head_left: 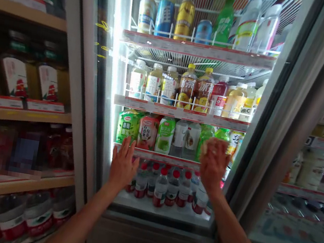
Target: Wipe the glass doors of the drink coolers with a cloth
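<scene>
My left hand (124,163) is raised, fingers spread, in front of the lower shelves of a lit drinks fridge. It seems to rest on or close to the glass door (170,222); exact contact is hard to tell. Behind its fingertips stand a green bottle (127,126) and a red tea bottle (148,131). My right hand (214,163) is closed, at the right side of the same shelf. A small pale cloth-like wad (204,148) shows at its left edge, mostly hidden by the fingers. Green bottles (206,135) stand behind it.
Cans (184,19) and bottles fill the upper shelves; red-capped water bottles (161,185) stand at the bottom. Metal door frames (294,110) run up the right side. Wooden shelves (10,114) with bottles are at left. Another glass-fronted fridge (308,229) is at right.
</scene>
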A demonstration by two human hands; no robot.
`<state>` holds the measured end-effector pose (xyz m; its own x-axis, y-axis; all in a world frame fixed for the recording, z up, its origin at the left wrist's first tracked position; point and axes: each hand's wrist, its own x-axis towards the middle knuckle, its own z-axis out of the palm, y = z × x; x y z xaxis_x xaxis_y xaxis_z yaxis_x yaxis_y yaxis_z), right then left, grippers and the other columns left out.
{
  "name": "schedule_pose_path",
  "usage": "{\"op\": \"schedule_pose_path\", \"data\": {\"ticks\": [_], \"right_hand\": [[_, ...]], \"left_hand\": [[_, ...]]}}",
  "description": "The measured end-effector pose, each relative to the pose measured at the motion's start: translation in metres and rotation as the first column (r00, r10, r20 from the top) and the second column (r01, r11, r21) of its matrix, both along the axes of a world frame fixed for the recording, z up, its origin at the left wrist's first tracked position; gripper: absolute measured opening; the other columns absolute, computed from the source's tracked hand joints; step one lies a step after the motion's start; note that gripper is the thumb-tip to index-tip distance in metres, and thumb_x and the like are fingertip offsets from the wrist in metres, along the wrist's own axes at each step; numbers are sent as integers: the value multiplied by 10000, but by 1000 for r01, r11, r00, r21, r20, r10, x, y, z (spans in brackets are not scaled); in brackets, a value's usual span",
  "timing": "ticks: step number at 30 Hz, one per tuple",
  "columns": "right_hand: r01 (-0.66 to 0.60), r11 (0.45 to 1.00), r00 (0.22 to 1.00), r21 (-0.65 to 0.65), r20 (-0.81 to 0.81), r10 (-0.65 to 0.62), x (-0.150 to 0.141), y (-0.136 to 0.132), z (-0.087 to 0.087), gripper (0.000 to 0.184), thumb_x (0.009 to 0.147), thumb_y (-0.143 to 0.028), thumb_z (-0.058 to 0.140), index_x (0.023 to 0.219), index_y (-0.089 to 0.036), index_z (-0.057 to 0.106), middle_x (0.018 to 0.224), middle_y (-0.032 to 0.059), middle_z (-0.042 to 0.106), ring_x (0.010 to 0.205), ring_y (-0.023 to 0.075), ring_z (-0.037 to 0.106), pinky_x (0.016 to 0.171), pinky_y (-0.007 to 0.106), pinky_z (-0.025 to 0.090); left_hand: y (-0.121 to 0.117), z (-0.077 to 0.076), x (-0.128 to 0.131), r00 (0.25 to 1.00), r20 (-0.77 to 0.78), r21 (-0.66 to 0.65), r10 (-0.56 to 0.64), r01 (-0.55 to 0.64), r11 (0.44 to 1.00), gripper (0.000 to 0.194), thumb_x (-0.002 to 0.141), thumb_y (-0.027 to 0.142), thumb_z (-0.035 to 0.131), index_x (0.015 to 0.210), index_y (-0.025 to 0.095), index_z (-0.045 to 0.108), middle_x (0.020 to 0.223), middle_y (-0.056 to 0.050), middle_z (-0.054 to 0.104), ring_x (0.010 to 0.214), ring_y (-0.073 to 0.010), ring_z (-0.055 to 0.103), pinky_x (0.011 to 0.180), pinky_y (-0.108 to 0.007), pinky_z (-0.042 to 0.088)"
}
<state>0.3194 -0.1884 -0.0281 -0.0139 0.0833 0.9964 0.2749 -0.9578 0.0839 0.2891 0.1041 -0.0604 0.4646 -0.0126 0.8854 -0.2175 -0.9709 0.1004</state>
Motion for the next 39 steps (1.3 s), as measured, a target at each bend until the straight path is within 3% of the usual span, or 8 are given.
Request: {"op": "schedule_pose_path", "data": {"ticks": [4, 11, 17, 20, 24, 30, 36, 39], "right_hand": [[-43, 983, 996, 178, 84, 28, 4, -2, 1, 487, 833, -202, 432, 1318, -174, 392, 1451, 120, 276, 1354, 283, 197, 1046, 546, 262], [-168, 913, 978, -371, -182, 106, -4, 55, -11, 405, 827, -188, 453, 1226, -244, 497, 1358, 49, 447, 1344, 206, 246, 1082, 436, 264], [-94, 982, 992, 162, 97, 79, 8, 16, 32, 499, 837, -209, 422, 1332, -174, 373, 1445, 121, 285, 1356, 291, 192, 1044, 571, 247], [-189, 980, 981, -70, -55, 185, 6, 64, 16, 472, 832, -177, 422, 1304, -181, 412, 1427, 99, 331, 1371, 253, 151, 1067, 516, 259], [-324, 777, 945, -540, -225, 238, 4, 119, 4, 355, 821, -166, 458, 1161, -223, 544, 1340, 28, 468, 1361, 182, 194, 1101, 410, 240], [-252, 949, 965, -192, -120, 232, 11, 135, 44, 394, 846, -186, 421, 1234, -186, 482, 1401, 93, 378, 1374, 223, 149, 1093, 483, 211], [-380, 639, 924, -669, -247, 291, 15, 186, -1, 278, 832, -188, 483, 1092, -193, 580, 1336, 34, 476, 1330, 218, 275, 1068, 416, 294], [-405, 678, 914, -614, -279, 294, 20, 216, 18, 305, 845, -169, 457, 1135, -180, 550, 1376, 45, 428, 1329, 224, 275, 1070, 440, 281]], "left_hand": [[2, 1, 5, 1000, -10, -51, 21, -22, 998, 579, 840, 296, 426, 1361, 103, 266, 1445, -178, 236, 1347, -268, 202, 1080, -496, 190], [12, 1, 5, 1000, -2, 0, 9, -9, 1000, 537, 861, 307, 396, 1356, 130, 284, 1441, -159, 259, 1342, -261, 222, 1074, -503, 195], [36, 2, 6, 1000, 10, -68, 21, -20, 997, 518, 873, 314, 354, 1362, 156, 283, 1440, -137, 271, 1340, -253, 231, 1081, -511, 179], [36, 0, 6, 999, -11, -49, 30, -31, 998, 498, 879, 306, 332, 1347, 137, 314, 1438, -146, 269, 1344, -259, 217, 1074, -511, 199], [45, -1, 4, 999, -18, 8, 46, -46, 999, 472, 881, 288, 320, 1325, 130, 346, 1424, -138, 307, 1331, -250, 254, 1074, -513, 195], [76, -5, 2, 991, -52, -19, 121, -122, 992, 490, 869, 292, 336, 1326, 114, 341, 1421, -158, 305, 1326, -260, 265, 1069, -526, 200], [98, -16, -2, 987, -51, -9, 153, -153, 988, 503, 867, 291, 348, 1342, 130, 315, 1422, -152, 307, 1318, -257, 285, 1069, -515, 203], [117, -15, -4, 979, -33, -60, 199, -201, 978, 537, 866, 301, 352, 1369, 139, 262, 1432, -154, 283, 1321, -258, 278, 1070, -516, 190]]}}
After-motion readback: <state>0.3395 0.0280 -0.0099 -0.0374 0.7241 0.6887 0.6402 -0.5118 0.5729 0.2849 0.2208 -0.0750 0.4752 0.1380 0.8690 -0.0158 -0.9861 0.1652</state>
